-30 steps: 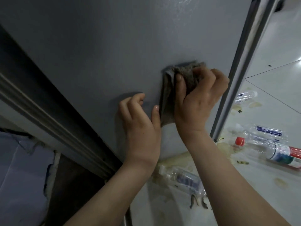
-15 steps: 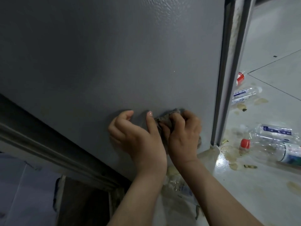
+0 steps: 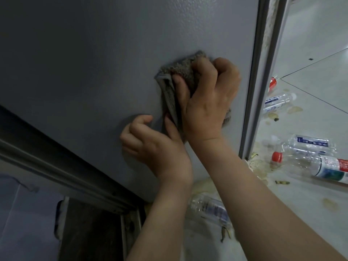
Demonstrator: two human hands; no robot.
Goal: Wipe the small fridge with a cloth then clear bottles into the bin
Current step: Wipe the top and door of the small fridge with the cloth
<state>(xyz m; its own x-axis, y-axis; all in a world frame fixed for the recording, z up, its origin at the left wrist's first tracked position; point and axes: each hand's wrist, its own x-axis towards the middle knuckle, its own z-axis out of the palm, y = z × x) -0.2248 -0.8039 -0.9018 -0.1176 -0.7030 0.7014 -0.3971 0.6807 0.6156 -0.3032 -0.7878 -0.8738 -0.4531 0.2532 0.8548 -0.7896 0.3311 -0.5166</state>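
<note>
Grips a bunched grey cloth (image 3: 178, 72) in the right hand (image 3: 209, 104), with the fingers (image 3: 205, 66) curled tightly over its upper fold and the thumb laid across its left part. Presses this cloth against the grey side panel of the small fridge (image 3: 94, 63). Lets one end of the cloth hang down below the thumb.

Rests the left hand (image 3: 156, 147) on the same panel, just below and to the left of the right fingers, with its own fingers (image 3: 139, 127) curled in and holding nothing. Points the left thumb upward, touching the hanging end of the cloth.

To the right of the right fingers, past the fridge edge, a pale tiled floor (image 3: 310, 53) with yellowish stains. Lying on it, well apart from the fingers: a red-capped bottle (image 3: 320, 166) with a white, red and green label, just behind it a blue-label bottle (image 3: 308, 144), and farther away a third clear bottle (image 3: 276, 101). Below both wrists, partly hidden behind the forearms, a fourth clear bottle (image 3: 209, 206) on the floor near the fridge base
</note>
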